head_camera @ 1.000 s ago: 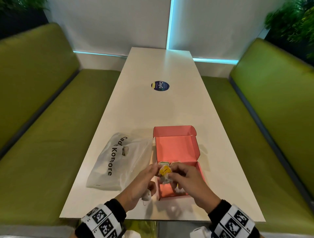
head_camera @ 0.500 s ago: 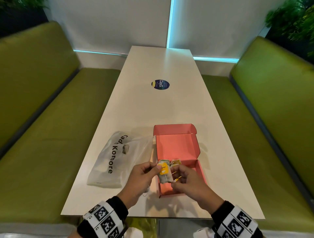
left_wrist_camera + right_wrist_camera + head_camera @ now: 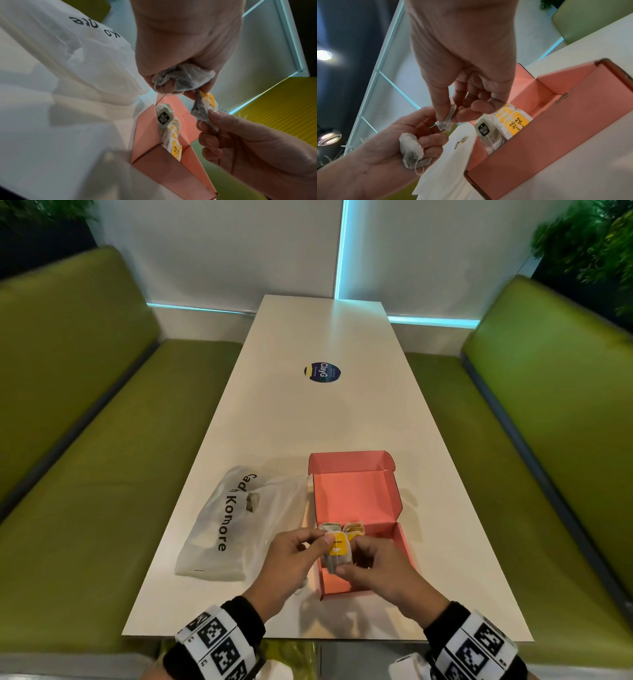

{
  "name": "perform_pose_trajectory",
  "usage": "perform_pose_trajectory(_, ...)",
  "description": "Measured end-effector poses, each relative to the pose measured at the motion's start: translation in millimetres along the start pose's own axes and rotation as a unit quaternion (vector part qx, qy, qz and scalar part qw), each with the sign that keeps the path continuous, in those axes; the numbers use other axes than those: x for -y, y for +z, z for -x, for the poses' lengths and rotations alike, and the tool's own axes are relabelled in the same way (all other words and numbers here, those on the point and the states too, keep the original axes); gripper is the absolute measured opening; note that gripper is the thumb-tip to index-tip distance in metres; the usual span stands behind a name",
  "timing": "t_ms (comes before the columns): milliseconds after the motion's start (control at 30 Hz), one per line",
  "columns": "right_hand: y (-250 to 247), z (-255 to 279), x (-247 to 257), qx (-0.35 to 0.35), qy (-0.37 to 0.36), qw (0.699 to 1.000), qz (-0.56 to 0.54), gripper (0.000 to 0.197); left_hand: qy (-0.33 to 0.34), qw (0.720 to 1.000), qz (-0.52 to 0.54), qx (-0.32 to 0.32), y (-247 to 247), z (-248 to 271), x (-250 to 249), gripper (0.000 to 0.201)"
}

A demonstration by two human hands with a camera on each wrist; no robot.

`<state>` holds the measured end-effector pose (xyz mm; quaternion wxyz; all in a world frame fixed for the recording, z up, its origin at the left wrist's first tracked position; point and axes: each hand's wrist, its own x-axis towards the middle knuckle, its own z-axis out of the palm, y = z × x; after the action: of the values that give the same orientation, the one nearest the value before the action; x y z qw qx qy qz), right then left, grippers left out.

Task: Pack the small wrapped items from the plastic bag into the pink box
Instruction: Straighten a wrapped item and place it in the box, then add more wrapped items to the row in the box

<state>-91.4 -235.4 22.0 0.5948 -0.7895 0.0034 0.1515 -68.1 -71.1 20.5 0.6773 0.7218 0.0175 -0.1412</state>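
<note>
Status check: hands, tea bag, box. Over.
Both hands, left hand and right hand, pinch yellow-tagged tea bag above pink box. Left palms spare bag. Nothing blocking.

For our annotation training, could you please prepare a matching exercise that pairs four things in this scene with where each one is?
Things:
1. yellow-tagged tea bag
2. crumpled tea bag
3. plastic bag
4. round sticker

Places:
A. lying on the table left of the pink box
B. tucked in the left hand
C. pinched between both hands over the box
D. farther up the table, beyond the box

Pairs: 1-C, 2-B, 3-A, 4-D
</note>
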Motion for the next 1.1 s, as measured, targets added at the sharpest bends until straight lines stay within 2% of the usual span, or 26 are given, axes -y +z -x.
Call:
perform_pose_trajectory(167, -7.6, -2.4, 2.3, -0.003, -0.011, 0.998, 0.063, 0.024, 0.013, 0.999, -0.027, 0.030, 2.7, 0.2, -1.0, 0.011)
perform_pose_trajectory(267, -14.9, -3.2, 3.8, -0.007, -0.022, 0.997, 0.077, 0.010, 0.036, 0.998, -0.040, 0.043, 0.8, -1.1, -2.2, 0.008)
perform_pose_trajectory(367, -28.0, -7.6, -1.9, -0.068, -0.003, 0.990, 0.121, 0.012, 0.059, 0.993, -0.086, 0.059, -3.3, -4.2, 0.6, 0.012)
perform_pose_trajectory(433, -35.7, -8.3, -6.4, -0.096, 0.016, 0.985, 0.144, 0.011, 0.081, 0.982, -0.155, 0.071, -6.2, -5.8, 5.3, 0.016)
perform_pose_trajectory(500, -38.7, -6.4, -9.6, -0.089, 0.038, 0.982, 0.164, 0.009, 0.121, 0.946, -0.281, 0.105, -5.0, -6.8, 10.1, 0.012)
perform_pose_trajectory(533, -39.0, -5.3, -11.6, -0.081, 0.047, 0.979, 0.181, 0.008, 0.144, 0.912, -0.362, 0.126, -2.6, -6.4, 10.6, 0.005)
perform_pose_trajectory(600, -39.0, -3.4, -18.2, -0.072, 0.056, 0.973, 0.211, 0.008, 0.190, 0.834, -0.497, 0.148, 5.3, -5.6, 12.8, 0.018)
perform_pose_trajectory(667, -39.3, -2.8, -25.2, -0.069, 0.062, 0.969, 0.227, 0.009, 0.190, 0.788, -0.561, 0.170, 15.7, -8.6, 14.5, 0.025)
perform_pose_trajectory(733, -38.4, -3.0, -30.3, -0.060, 0.070, 0.968, 0.235, 0.015, 0.166, 0.755, -0.611, 0.174, 25.9, -12.0, 14.4, 0.029)
perform_pose_trajectory(800, -36.2, -3.5, -33.5, -0.049, 0.071, 0.966, 0.243, 0.027, 0.145, 0.729, -0.646, 0.173, 34.2, -14.5, 12.2, 0.028)
perform_pose_trajectory(900, -32.7, -5.9, -37.3, -0.039, 0.072, 0.960, 0.267, 0.025, 0.131, 0.696, -0.683, 0.180, 44.2, -17.2, 9.3, 0.026)
perform_pose_trajectory(1100, -30.3, -8.7, -39.4, -0.019, 0.080, 0.957, 0.276, 0.018, 0.100, 0.705, -0.681, 0.171, 49.0, -16.9, 9.4, 0.023)
